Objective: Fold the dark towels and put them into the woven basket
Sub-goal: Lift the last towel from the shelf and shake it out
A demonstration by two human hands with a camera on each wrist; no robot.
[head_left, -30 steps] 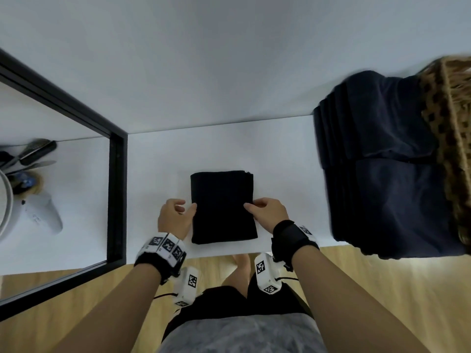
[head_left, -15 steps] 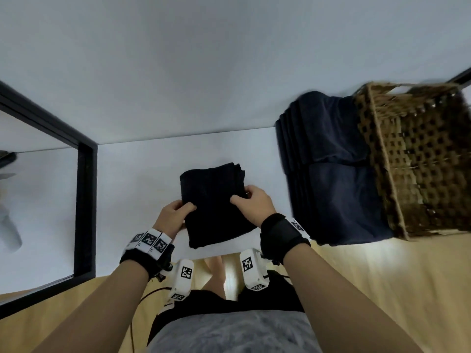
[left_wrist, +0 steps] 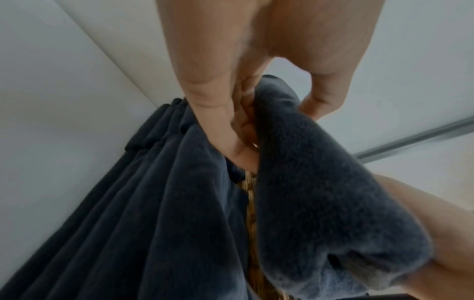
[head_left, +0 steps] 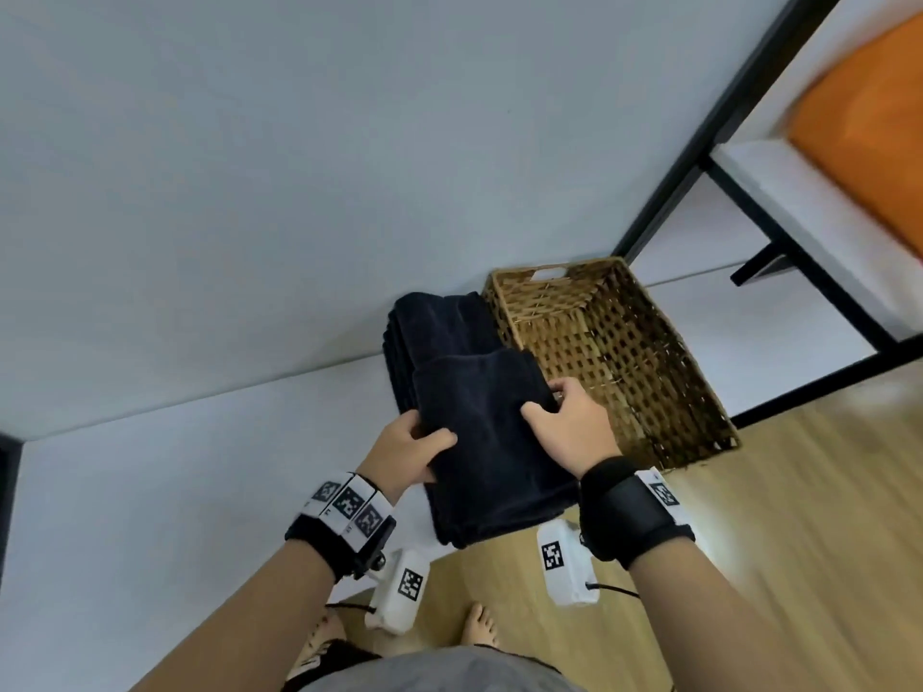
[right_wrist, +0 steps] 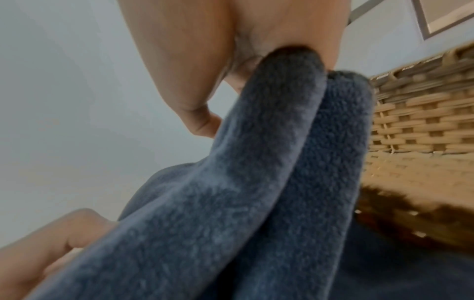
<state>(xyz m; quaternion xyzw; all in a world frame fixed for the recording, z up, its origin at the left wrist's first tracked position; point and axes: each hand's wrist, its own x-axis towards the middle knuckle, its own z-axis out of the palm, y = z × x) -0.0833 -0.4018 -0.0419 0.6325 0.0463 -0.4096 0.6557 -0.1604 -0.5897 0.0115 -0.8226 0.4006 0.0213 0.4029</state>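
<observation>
I hold a folded dark towel (head_left: 492,442) in the air with both hands, just left of the woven basket (head_left: 607,352). My left hand (head_left: 409,449) grips its left edge, thumb on top. My right hand (head_left: 569,427) grips the right edge beside the basket's left wall. In the left wrist view the fingers (left_wrist: 220,130) curl under the folded towel (left_wrist: 323,203). In the right wrist view the thumb (right_wrist: 184,85) presses on the towel's fold (right_wrist: 256,162), with the basket (right_wrist: 420,125) close at the right. A stack of dark towels (head_left: 439,332) lies on the white surface against the basket.
The basket's inside shows nothing in it. A white tabletop (head_left: 175,491) stretches left of the stack. A black metal frame (head_left: 749,202) and an orange surface (head_left: 869,122) stand at the right. Wooden floor (head_left: 774,516) and bare feet (head_left: 479,624) lie below.
Both hands lifted the folded towel off the white tabletop and carried it right, over the stack's edge toward the basket. The view swung right, bringing the whole basket into sight.
</observation>
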